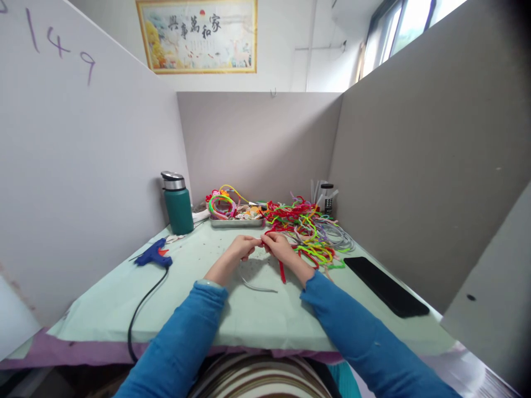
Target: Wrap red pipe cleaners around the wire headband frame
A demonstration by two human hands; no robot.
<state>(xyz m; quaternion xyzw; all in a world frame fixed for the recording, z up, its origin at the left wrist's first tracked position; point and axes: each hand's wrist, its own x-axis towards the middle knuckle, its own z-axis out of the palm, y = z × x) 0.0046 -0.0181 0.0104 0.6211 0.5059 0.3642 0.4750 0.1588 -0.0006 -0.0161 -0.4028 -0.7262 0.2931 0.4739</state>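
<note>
My left hand [244,247] and my right hand [280,247] meet fingertip to fingertip over the middle of the table, both closed in a pinch. Between the fingers shows a bit of a red pipe cleaner [263,241]; its shape is mostly hidden. A red fuzzy length [282,272] sticks out below my right wrist, and I cannot tell whether it is the same piece. On the cloth just below my hands lies a curved grey pipe cleaner [259,288]. Close beyond my right hand spreads a tangled heap of coloured pipe cleaners [309,224].
A metal tray [236,223] with small pieces and a colourful fuzzy ring [222,207] stands at the back. Left are a green bottle [179,210] and a blue glue gun [153,254] with a black cord. A black phone [385,286] lies right. Grey partitions [261,143] enclose the table.
</note>
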